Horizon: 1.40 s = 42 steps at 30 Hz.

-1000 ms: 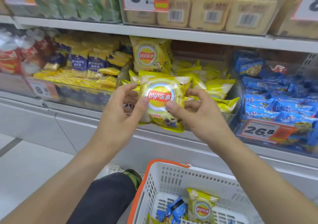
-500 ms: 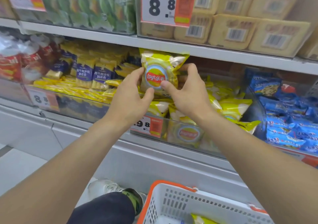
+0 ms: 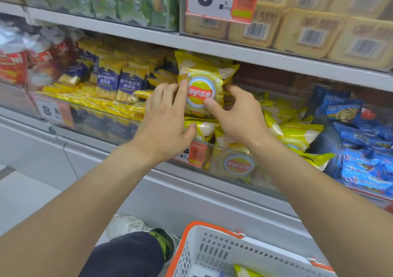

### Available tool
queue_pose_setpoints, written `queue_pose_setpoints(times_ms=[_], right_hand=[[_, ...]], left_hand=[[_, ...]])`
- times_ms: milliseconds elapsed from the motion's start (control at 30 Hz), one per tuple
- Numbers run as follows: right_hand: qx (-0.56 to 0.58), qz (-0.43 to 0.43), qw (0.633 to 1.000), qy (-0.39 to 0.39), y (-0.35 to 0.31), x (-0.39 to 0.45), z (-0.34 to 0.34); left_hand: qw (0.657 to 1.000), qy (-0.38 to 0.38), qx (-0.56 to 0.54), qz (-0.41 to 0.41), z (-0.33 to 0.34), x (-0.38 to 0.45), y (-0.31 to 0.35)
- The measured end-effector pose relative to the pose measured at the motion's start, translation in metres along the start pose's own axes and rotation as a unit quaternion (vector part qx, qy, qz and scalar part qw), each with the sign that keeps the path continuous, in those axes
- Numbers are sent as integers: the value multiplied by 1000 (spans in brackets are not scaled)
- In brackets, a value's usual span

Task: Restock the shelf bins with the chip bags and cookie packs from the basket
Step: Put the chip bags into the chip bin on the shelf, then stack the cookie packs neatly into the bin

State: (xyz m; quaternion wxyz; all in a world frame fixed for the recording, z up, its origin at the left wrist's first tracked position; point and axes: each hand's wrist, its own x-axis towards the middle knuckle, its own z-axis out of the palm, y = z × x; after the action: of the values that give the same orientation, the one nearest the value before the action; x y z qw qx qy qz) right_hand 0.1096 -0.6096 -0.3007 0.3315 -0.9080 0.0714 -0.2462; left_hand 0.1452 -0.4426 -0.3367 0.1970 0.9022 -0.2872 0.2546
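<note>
A yellow chip bag (image 3: pixel 203 87) is held upright at the back of the chip bin (image 3: pixel 212 155), its long axis vertical and its printed face turned toward the camera. It is pinched between two grips. The left hand (image 3: pixel 164 117) is laid against the bag's left edge, with a finger drawn up along that edge and the thumb (image 3: pixel 189 128) curled low, touching the bags heaped beneath. The right hand (image 3: pixel 236 117) is closed on the bag's right side, with the thumb pressed onto the front face near the logo and the fingers wrapped behind, where their ends are hidden. The bag thus lies directly between the grips, slightly above both, and neither hand is clearly nearer.

Both forearms are stretched forward and upward from the lower corners of the view and converge on the bag. Below the grips, other yellow bags (image 3: pixel 297 132) are piled loosely in the same bin. To the right of the grips a bin of blue cookie packs (image 3: pixel 361 144) is seen. Well below, nearest the camera, the basket (image 3: pixel 214 253) is seen, with a corner of another yellow bag inside.

The placing step is judged to be nearly complete; only a release is thought to remain, and the bag may tip forward once let go.
</note>
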Motion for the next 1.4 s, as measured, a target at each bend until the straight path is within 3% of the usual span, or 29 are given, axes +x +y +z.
queue_pose_setpoints(times_ms=[200,333,500,567,667,767,900,1033,1133,1233,1400], right_hand=[[13,25,1000,1,2,-12,-15],[62,9,997,36,4,-41,-38],[83,-49,993,63,17,-97,-55],[101,-69,991,50,27,-123,-55],[115,-71,991,13,56,-166,-44],[116,4,992,-48,105,-215,-23],[89,154,977,-121,183,-287,8],[51,268,942,-197,230,-338,33],[-10,283,920,-271,248,-358,53],[-95,231,918,-309,260,-361,76],[-56,216,907,-356,265,-330,111]], left_hand=[[996,-48,-38,-61,-19,5,8],[995,7,-68,-76,-27,-2,20],[981,153,-114,-46,-21,-34,44],[973,150,-169,-34,-11,-59,57],[971,38,-231,-45,18,-104,73],[960,-136,-238,-60,52,-154,83],[910,-366,-188,-61,87,-224,87],[832,-540,-118,-50,110,-276,92],[800,-595,-75,-4,125,-300,94],[782,-621,-57,18,137,-319,93],[771,-633,-63,14,147,-337,92]])
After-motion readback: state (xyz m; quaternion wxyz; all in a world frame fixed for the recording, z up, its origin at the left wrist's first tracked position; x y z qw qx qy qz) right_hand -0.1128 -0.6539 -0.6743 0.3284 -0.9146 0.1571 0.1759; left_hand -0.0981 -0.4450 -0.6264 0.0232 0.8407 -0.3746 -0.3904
